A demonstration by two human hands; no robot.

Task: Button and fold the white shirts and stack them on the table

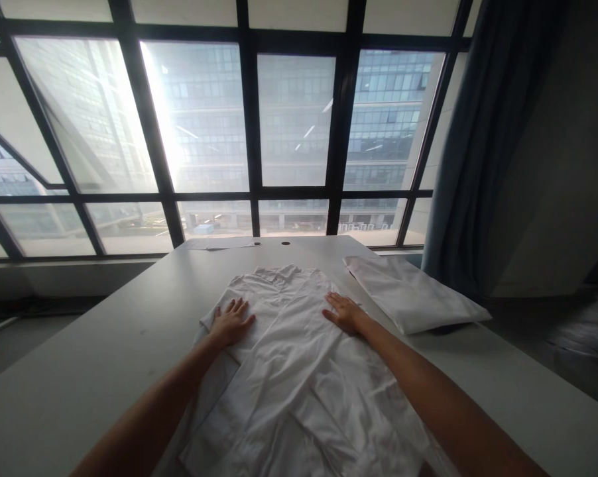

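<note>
A white shirt (pixel 289 371) lies spread on the grey table (pixel 105 351), collar pointing away from me toward the window. My left hand (pixel 231 320) lies flat, fingers spread, on the shirt's left shoulder area. My right hand (pixel 343 311) rests flat, fingers extended, on the shirt's right shoulder area. Neither hand grips the cloth; both press down on it. The sides of the shirt look folded inward over the body.
A second folded white garment (pixel 413 295) lies at the table's right edge. A sheet of paper (pixel 219 243) and two round holes (pixel 286 243) sit at the table's far edge. Large windows stand beyond; a dark curtain (pixel 488 146) hangs at right.
</note>
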